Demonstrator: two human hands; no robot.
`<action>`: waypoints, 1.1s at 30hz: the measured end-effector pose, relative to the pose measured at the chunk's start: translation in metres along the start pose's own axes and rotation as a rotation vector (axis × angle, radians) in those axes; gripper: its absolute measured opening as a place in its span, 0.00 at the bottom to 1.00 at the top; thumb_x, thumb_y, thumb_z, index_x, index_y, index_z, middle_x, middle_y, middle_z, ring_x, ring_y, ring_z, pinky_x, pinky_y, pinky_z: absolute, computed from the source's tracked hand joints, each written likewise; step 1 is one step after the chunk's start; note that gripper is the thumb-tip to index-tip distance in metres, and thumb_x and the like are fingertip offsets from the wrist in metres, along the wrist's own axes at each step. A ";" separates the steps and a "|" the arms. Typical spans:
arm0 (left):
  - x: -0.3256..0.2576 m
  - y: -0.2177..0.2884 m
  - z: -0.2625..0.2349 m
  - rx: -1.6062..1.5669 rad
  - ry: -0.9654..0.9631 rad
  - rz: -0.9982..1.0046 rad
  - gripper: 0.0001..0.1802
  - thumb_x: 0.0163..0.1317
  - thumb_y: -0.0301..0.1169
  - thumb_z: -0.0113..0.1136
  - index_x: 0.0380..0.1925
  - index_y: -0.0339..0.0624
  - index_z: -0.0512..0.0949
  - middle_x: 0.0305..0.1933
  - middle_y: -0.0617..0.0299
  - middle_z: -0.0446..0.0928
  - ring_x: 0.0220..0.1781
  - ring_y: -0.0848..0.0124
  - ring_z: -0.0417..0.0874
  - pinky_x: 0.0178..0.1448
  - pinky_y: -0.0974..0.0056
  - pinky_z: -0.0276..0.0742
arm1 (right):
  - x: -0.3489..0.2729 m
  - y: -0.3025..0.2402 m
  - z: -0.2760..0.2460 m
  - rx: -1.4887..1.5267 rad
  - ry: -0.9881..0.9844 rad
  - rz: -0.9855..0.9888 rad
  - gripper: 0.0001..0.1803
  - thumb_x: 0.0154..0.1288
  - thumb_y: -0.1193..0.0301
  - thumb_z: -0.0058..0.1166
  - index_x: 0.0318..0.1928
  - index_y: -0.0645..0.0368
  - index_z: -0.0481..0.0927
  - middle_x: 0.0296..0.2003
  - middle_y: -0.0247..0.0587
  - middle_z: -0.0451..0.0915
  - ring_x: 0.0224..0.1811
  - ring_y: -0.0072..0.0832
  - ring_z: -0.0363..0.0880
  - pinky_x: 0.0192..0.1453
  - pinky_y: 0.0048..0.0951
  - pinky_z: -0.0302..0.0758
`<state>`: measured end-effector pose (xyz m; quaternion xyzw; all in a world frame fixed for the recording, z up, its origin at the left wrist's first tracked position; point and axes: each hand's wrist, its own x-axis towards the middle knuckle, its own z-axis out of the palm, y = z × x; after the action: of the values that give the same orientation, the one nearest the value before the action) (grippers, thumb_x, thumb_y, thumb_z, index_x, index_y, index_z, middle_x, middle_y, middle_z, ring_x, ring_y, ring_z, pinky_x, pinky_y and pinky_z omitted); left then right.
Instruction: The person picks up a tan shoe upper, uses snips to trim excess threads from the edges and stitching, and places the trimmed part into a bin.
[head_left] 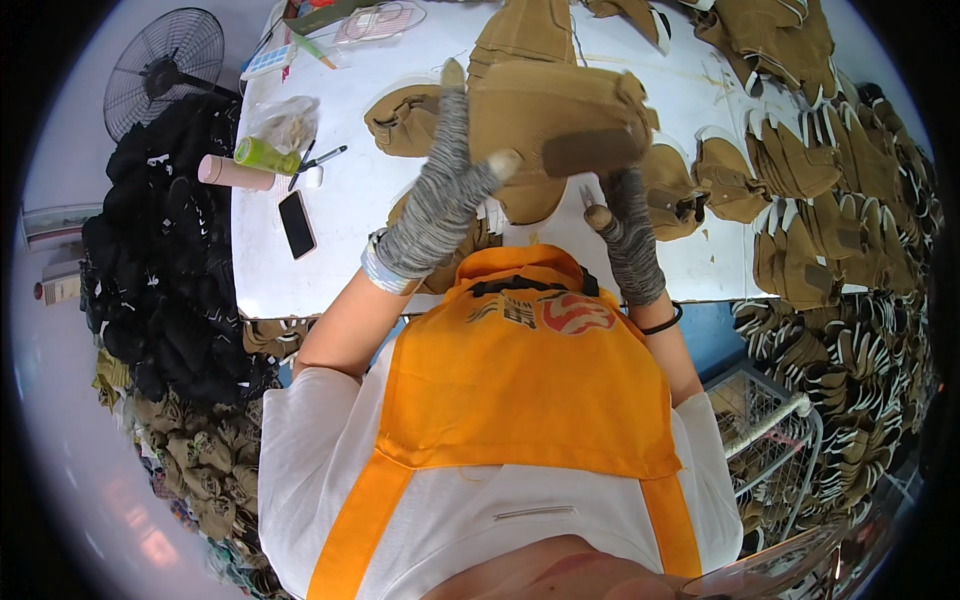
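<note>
A brown fabric piece with a dark brown patch, shaped like a boot upper, is raised over the white table, slightly blurred. My left hand, in a grey striped glove with bare fingertips, is at its left edge. Its thumb and a long finger are stretched wide apart, the thumb overlapping the lower corner. Under the patch is my right hand, similarly gloved, its fingers partly hidden by the piece. By its bent thumb a small metal tool shows, like thread snips. More brown pieces lie around and behind.
On the white table at left lie a phone, a pink bottle, a green bottle and pens. Stacked brown pieces line the right side. A black heap and a fan stand left; a wire cart is at lower right.
</note>
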<state>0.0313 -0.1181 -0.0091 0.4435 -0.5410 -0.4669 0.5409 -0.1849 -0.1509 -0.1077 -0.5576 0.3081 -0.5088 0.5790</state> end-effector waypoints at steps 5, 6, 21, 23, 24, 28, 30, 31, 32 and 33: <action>-0.011 -0.017 0.013 -0.010 -0.099 0.022 0.54 0.58 0.45 0.63 0.70 0.36 0.36 0.69 0.46 0.54 0.70 0.60 0.57 0.71 0.58 0.58 | 0.015 -0.044 0.007 0.019 -0.097 0.251 0.46 0.47 0.55 0.71 0.63 0.60 0.63 0.57 0.42 0.71 0.61 0.32 0.67 0.66 0.34 0.64; -0.012 -0.017 0.015 -0.099 -0.100 0.020 0.53 0.59 0.43 0.63 0.70 0.35 0.37 0.68 0.46 0.55 0.70 0.60 0.57 0.71 0.58 0.58 | 0.019 -0.056 0.012 0.060 -0.060 0.251 0.44 0.47 0.57 0.71 0.61 0.60 0.65 0.55 0.41 0.73 0.59 0.30 0.68 0.65 0.34 0.65; -0.064 -0.035 -0.056 -0.807 0.066 -0.380 0.38 0.59 0.48 0.61 0.63 0.36 0.61 0.63 0.50 0.67 0.63 0.58 0.70 0.66 0.54 0.68 | 0.026 -0.112 0.052 -0.758 -0.677 -0.553 0.24 0.51 0.70 0.63 0.52 0.49 0.78 0.56 0.38 0.74 0.62 0.38 0.68 0.71 0.38 0.53; -0.070 -0.030 -0.051 -0.910 0.138 -0.307 0.36 0.62 0.46 0.58 0.63 0.35 0.62 0.63 0.49 0.67 0.63 0.58 0.70 0.66 0.53 0.68 | 0.016 -0.092 0.048 -0.666 -0.495 -0.358 0.29 0.54 0.75 0.59 0.59 0.55 0.71 0.58 0.44 0.72 0.62 0.38 0.68 0.68 0.36 0.59; -0.075 -0.028 -0.050 -0.957 0.183 -0.271 0.34 0.63 0.45 0.56 0.62 0.35 0.62 0.63 0.49 0.67 0.63 0.58 0.70 0.66 0.53 0.68 | 0.016 -0.090 0.056 -0.433 -0.389 -0.174 0.29 0.55 0.79 0.57 0.60 0.56 0.70 0.61 0.45 0.67 0.64 0.38 0.66 0.68 0.35 0.62; -0.081 -0.035 -0.064 -1.277 0.084 -0.137 0.29 0.68 0.44 0.49 0.62 0.37 0.62 0.63 0.50 0.67 0.63 0.58 0.70 0.66 0.54 0.68 | 0.047 -0.032 0.047 -0.634 -0.474 -0.373 0.26 0.63 0.76 0.54 0.62 0.55 0.67 0.60 0.47 0.68 0.57 0.38 0.73 0.58 0.36 0.76; -0.077 -0.034 -0.074 -1.350 -0.042 0.032 0.27 0.69 0.44 0.47 0.61 0.38 0.65 0.61 0.51 0.70 0.62 0.60 0.71 0.65 0.56 0.69 | 0.064 -0.027 0.072 -0.645 -0.557 -0.393 0.25 0.62 0.69 0.57 0.60 0.57 0.68 0.55 0.45 0.72 0.54 0.37 0.76 0.54 0.36 0.79; -0.076 -0.029 -0.078 -1.343 -0.070 0.108 0.26 0.69 0.45 0.46 0.59 0.37 0.66 0.59 0.51 0.71 0.61 0.61 0.72 0.65 0.57 0.70 | 0.070 -0.025 0.087 -0.452 -0.572 -0.242 0.26 0.62 0.66 0.58 0.59 0.58 0.69 0.52 0.45 0.74 0.52 0.37 0.76 0.52 0.36 0.80; -0.080 -0.033 -0.093 -1.216 -0.017 0.122 0.25 0.69 0.45 0.47 0.55 0.38 0.70 0.54 0.53 0.74 0.58 0.63 0.74 0.62 0.59 0.73 | 0.075 -0.022 0.102 -0.258 -0.563 -0.093 0.26 0.61 0.64 0.59 0.58 0.59 0.70 0.50 0.44 0.75 0.50 0.36 0.77 0.51 0.35 0.80; -0.084 -0.028 -0.101 -1.215 0.084 0.060 0.23 0.68 0.45 0.48 0.53 0.38 0.71 0.52 0.54 0.76 0.54 0.64 0.76 0.60 0.60 0.74 | 0.079 -0.016 0.116 0.126 -0.497 0.222 0.27 0.61 0.62 0.60 0.57 0.61 0.70 0.48 0.43 0.77 0.49 0.36 0.78 0.50 0.35 0.80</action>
<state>0.1329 -0.0427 -0.0535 0.0581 -0.1683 -0.6586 0.7311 -0.0592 -0.1835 -0.0536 -0.5908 0.1837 -0.3081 0.7227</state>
